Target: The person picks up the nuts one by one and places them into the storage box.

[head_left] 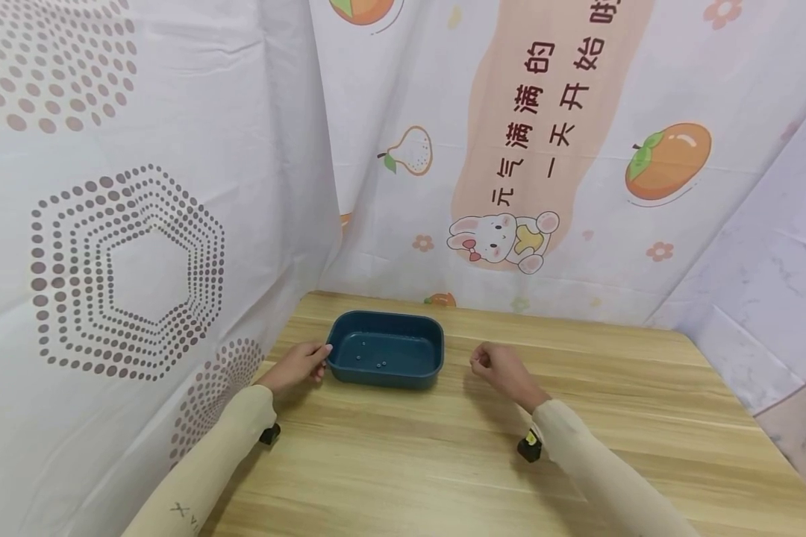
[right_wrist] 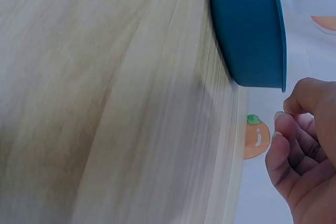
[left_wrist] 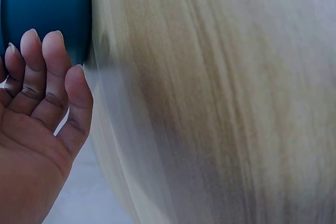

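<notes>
A dark blue rectangular tub (head_left: pixel 385 380) with rounded corners stands on the wooden table. Several tiny metallic pieces, like small nuts (head_left: pixel 380 365), lie scattered on its floor. My left hand (head_left: pixel 300 365) holds the tub's left end at the rim, the lower fingers (left_wrist: pixel 52 51) bent against the outer wall. To the right of the tub, above the tabletop, is my right hand (head_left: pixel 504 371), its thumb and index fingertips brought together and the other fingers curled. I cannot tell whether something tiny sits in that pinch.
The wood-grain table (head_left: pixel 403 470) ends at a hanging printed cloth (head_left: pixel 376 261) behind the tub. Another cloth (head_left: pixel 255 186) hangs close along the left side, near the left arm. A dark wrist device (head_left: pixel 529 447) is strapped under the right sleeve.
</notes>
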Motion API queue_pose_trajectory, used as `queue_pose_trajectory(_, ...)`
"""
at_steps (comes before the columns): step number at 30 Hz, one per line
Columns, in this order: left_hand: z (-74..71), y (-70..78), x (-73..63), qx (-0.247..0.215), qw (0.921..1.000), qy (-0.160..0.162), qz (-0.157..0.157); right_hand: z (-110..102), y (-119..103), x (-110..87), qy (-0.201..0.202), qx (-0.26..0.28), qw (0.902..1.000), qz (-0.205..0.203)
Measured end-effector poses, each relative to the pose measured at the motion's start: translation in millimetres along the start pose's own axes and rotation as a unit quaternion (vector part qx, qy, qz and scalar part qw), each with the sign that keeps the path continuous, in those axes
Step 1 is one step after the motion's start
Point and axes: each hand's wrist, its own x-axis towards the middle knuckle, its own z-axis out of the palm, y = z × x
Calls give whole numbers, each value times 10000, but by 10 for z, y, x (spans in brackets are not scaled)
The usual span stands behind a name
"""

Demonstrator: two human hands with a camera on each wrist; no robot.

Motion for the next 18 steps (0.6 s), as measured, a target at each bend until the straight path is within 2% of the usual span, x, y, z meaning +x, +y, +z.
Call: queue_pose_trajectory(18,0,11,3,21,10000,-4,10,113,-179,95,-100,158,9996,-213)
